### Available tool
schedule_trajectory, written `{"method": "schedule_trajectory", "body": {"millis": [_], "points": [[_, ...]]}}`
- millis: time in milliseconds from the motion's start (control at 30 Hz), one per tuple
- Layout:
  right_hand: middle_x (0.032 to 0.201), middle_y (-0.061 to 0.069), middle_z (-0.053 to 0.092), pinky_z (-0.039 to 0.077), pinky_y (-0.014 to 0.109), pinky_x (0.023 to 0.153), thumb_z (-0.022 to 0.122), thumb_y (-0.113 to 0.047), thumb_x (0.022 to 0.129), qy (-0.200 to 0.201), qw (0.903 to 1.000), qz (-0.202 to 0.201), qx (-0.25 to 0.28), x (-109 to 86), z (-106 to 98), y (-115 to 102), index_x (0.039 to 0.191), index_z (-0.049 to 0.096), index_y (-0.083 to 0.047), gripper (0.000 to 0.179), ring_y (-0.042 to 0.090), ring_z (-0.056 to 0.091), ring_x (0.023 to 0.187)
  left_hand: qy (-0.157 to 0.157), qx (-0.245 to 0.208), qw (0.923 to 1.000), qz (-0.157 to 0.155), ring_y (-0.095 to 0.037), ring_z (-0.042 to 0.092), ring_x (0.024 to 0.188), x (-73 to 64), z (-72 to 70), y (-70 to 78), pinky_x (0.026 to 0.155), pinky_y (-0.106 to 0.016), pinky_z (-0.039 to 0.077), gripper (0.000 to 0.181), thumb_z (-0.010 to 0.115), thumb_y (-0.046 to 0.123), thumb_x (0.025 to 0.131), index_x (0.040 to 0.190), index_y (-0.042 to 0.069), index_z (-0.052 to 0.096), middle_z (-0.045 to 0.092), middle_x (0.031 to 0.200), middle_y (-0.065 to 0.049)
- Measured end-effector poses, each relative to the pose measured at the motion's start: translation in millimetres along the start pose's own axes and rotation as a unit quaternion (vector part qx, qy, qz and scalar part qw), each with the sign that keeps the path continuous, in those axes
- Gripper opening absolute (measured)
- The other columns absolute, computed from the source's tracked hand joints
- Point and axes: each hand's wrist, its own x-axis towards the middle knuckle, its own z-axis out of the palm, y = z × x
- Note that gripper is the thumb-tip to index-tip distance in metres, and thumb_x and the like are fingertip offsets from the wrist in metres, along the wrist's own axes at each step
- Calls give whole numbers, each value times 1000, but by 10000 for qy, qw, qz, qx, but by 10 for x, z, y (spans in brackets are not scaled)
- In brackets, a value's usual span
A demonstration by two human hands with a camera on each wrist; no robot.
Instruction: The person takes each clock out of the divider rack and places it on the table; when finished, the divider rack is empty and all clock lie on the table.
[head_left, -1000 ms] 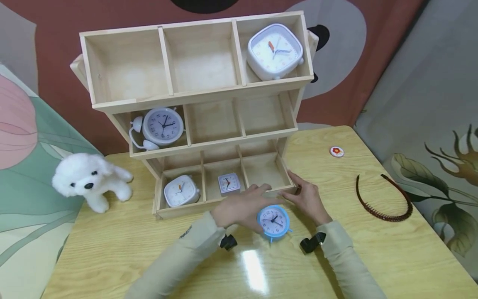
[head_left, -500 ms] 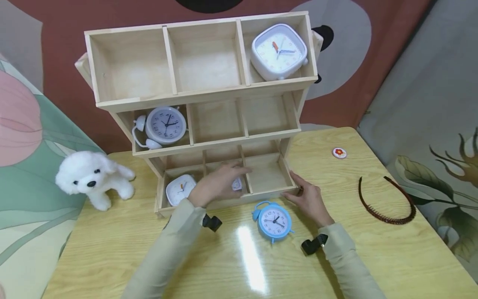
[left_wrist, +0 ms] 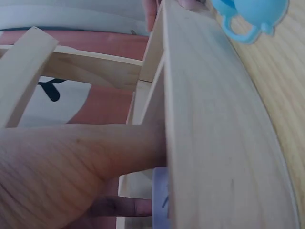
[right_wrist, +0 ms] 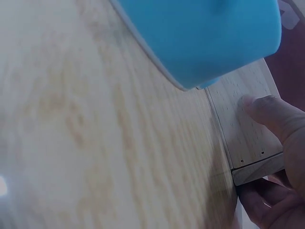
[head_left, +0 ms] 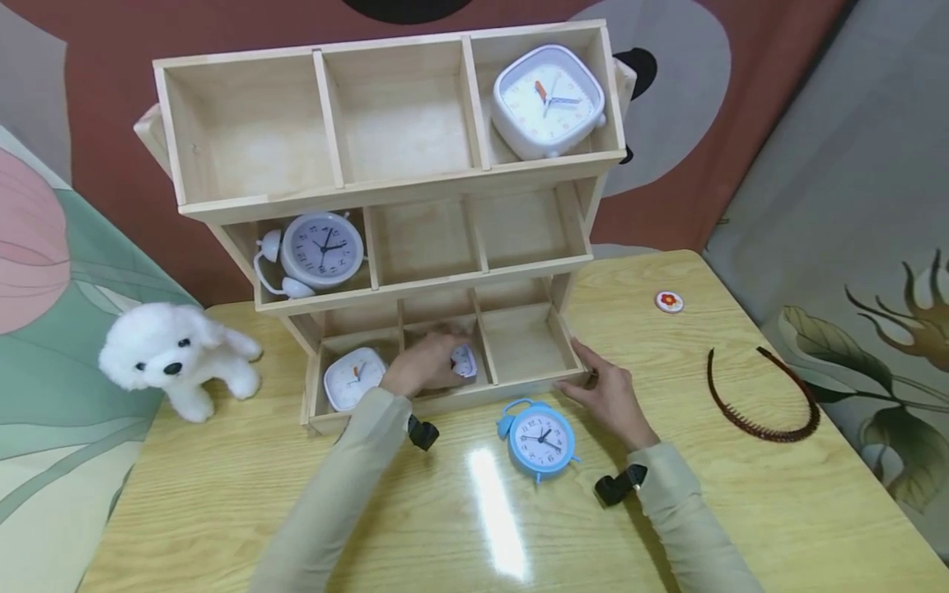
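Observation:
My left hand point(head_left: 424, 362) is inside the bottom middle compartment, its fingers about a small white square alarm clock point(head_left: 464, 361). In the left wrist view a finger point(left_wrist: 126, 206) meets the side of that clock point(left_wrist: 161, 195), while the front board hides much of it. My right hand point(head_left: 610, 397) grips the lower right corner of the wooden shelf point(head_left: 445, 401); its thumb point(right_wrist: 267, 109) presses the front board and the other fingers curl round the end. A blue twin-bell alarm clock point(head_left: 542, 441) stands on the table in front of the shelf, between the two forearms.
Other white clocks occupy the bottom left point(head_left: 354, 379), middle left point(head_left: 324, 249) and top right point(head_left: 549, 102) compartments. A white plush dog point(head_left: 174, 354) sits left of the shelf. To the right lie a flower badge point(head_left: 669, 301) and a brown headband point(head_left: 771, 430).
My left hand has moved left from above the blue clock into the bottom middle compartment and taken hold of the small clock, which looks slightly turned. The right hand stays at the corner.

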Motion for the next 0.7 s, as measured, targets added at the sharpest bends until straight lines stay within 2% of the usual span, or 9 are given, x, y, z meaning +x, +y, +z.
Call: {"method": "schedule_trajectory", "body": {"millis": [167, 267, 367, 500, 700], "points": [[138, 22, 53, 56, 44, 85, 82, -19, 76, -29, 10000, 73, 28, 9, -9, 1, 142, 46, -5, 76, 30, 64, 105, -416, 99, 9986, -320, -24, 60, 107, 80, 51, 17, 86, -37, 55, 59, 76, 22, 82, 136, 16, 54, 58, 131, -9], [138, 23, 53, 57, 44, 83, 82, -19, 76, -77, 9999, 70, 88, 15, 0, -13, 142, 46, -4, 76, 30, 64, 103, -558, 308, 9974, -331, -22, 61, 105, 109, 87, 23, 88, -35, 54, 53, 73, 13, 83, 133, 14, 56, 61, 128, -7], [138, 24, 52, 57, 44, 84, 82, -19, 77, -158, 9998, 112, 102, 13, 13, -28, 142, 45, -4, 76, 31, 64, 104, -643, 522, 9959, -378, -20, 61, 99, 125, 122, 25, 83, -31, 55, 51, 72, 4, 82, 130, 13, 58, 64, 120, -6], [140, 24, 50, 54, 44, 90, 81, -19, 78, -291, 9991, 264, 137, 7, 16, -35, 144, 44, -5, 77, 35, 62, 113, -643, 680, 9947, -429, -18, 60, 92, 134, 154, 33, 75, -28, 54, 52, 73, 1, 79, 127, 14, 60, 65, 110, -4], [141, 27, 47, 50, 45, 94, 80, -15, 78, -333, 9987, 357, 164, 6, -20, -27, 143, 43, -3, 76, 41, 56, 120, -485, 912, 9945, -169, -16, 60, 86, 163, 165, 51, 70, -25, 53, 48, 74, 3, 80, 126, 13, 62, 67, 101, -3]]}}
